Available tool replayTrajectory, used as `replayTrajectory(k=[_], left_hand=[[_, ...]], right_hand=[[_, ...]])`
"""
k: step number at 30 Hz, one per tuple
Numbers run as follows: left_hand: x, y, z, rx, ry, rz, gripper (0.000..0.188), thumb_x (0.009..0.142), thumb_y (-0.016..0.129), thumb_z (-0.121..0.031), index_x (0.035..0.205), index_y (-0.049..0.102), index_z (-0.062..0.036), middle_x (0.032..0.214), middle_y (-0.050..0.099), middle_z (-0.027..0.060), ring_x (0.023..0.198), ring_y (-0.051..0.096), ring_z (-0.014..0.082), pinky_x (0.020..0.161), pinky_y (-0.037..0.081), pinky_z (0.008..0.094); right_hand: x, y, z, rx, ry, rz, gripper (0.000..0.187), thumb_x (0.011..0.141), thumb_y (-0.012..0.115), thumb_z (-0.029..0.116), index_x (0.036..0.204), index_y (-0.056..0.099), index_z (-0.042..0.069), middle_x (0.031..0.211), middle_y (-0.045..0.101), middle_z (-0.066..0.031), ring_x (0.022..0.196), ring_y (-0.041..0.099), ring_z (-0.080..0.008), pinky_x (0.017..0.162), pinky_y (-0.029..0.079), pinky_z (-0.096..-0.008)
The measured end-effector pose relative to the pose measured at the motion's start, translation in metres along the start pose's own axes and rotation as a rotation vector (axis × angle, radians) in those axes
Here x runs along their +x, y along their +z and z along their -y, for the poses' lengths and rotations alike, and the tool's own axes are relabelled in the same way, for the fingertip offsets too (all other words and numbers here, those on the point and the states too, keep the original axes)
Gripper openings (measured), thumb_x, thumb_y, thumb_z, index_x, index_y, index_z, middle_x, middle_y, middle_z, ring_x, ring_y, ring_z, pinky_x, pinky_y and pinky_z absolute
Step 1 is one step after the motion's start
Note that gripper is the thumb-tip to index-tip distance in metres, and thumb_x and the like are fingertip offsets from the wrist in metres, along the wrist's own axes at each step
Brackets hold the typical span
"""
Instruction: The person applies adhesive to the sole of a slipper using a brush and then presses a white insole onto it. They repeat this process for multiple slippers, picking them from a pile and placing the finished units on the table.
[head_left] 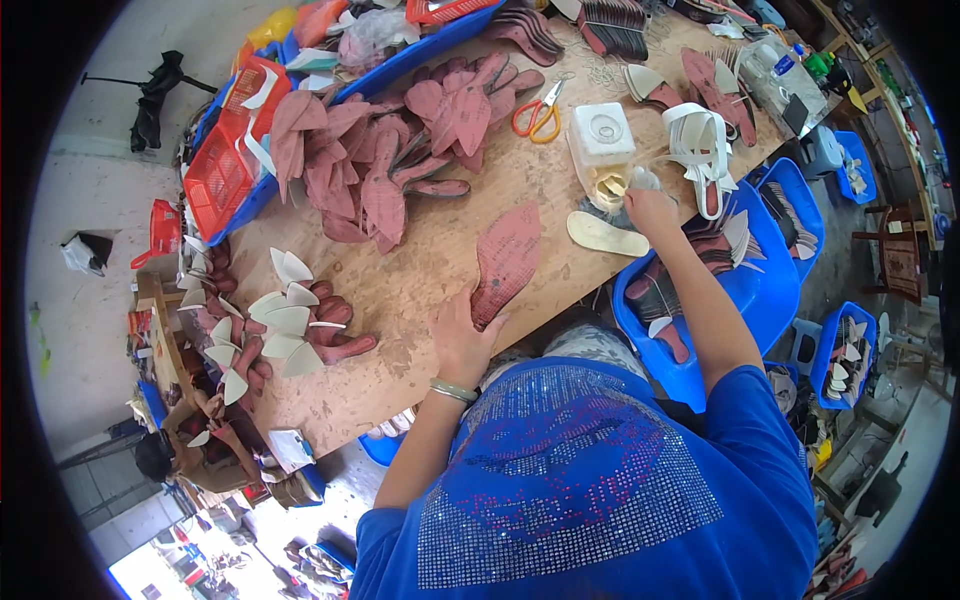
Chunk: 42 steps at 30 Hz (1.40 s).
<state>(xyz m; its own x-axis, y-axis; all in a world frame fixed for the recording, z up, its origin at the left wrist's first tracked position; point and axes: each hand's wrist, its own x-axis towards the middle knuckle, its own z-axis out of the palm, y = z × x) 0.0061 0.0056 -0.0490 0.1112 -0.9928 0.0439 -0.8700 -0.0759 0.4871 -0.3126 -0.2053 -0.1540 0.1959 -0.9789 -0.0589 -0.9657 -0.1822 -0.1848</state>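
Extending over the brown wooden tabletop [400, 295], a flat reddish sole-shaped piece [509, 255] is held by the partly curled left hand [465, 335]; beside a white plastic container [603, 137], the right hand [652, 211] is seen nearly closed, its contents unclear.

Upper left: black umbrella [156, 104] | upper centre: orange-handled scissors [542, 104] | far left: red basket [165, 229] | right: wooden chair [899, 264]

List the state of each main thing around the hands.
Red insole, narrow end held
Left hand, gripping red insole
White container, open at near side
Right hand, at container opening, grip unclear
Cream insole, lying unheld
Scissors, lying unheld
White straps, looped in a bundle
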Motion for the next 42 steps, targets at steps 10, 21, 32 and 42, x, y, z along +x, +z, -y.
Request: replayTrajectory(k=[10,21,32,42], left_hand=[[0.006,0.001,0.003,-0.135,-0.073,-0.094,0.064,0.071,0.080,-0.031,0.123,0.054,-0.0030,0.113,0.060,0.0170,0.105,0.056,0.0340,0.091,0.045,0.0412],[0.009,-0.014,0.006,-0.084,-0.067,-0.114,0.060,0.071,0.079,-0.031,0.119,0.057,-0.0026,0.105,0.058,0.0151,0.098,0.054,0.0336,0.086,0.045,0.0418],[-0.019,-0.035,0.022,-0.072,0.043,-0.130,0.059,0.066,0.082,-0.027,0.116,0.059,-0.0036,0.101,0.058,0.0135,0.094,0.055,0.0326,0.081,0.046,0.0407],[-0.034,-0.037,0.034,0.102,0.054,-0.234,0.058,0.066,0.081,-0.027,0.116,0.060,-0.0066,0.100,0.058,0.0114,0.094,0.054,0.0320,0.079,0.046,0.0411]], right_hand=[[-0.044,-0.021,0.005,-0.080,0.035,0.083,0.025,0.090,0.055,0.032,0.089,0.071,0.013,0.080,0.068,-0.0177,0.073,0.066,-0.0349,0.065,0.053,-0.0460],[-0.114,-0.107,0.107,0.987,-0.119,0.125,0.025,0.084,0.071,0.018,0.105,0.071,0.005,0.092,0.073,-0.0098,0.073,0.067,-0.0129,0.067,0.052,-0.0273],[-0.045,-0.106,0.116,0.695,-0.157,0.103,0.025,0.086,0.070,0.022,0.103,0.072,0.005,0.087,0.072,-0.0109,0.070,0.063,-0.0117,0.066,0.049,-0.0258],[-0.099,-0.140,0.193,0.651,-0.686,0.036,0.021,0.083,0.069,0.023,0.099,0.072,0.009,0.078,0.068,-0.0084,0.061,0.062,-0.0285,0.054,0.048,-0.0375]])
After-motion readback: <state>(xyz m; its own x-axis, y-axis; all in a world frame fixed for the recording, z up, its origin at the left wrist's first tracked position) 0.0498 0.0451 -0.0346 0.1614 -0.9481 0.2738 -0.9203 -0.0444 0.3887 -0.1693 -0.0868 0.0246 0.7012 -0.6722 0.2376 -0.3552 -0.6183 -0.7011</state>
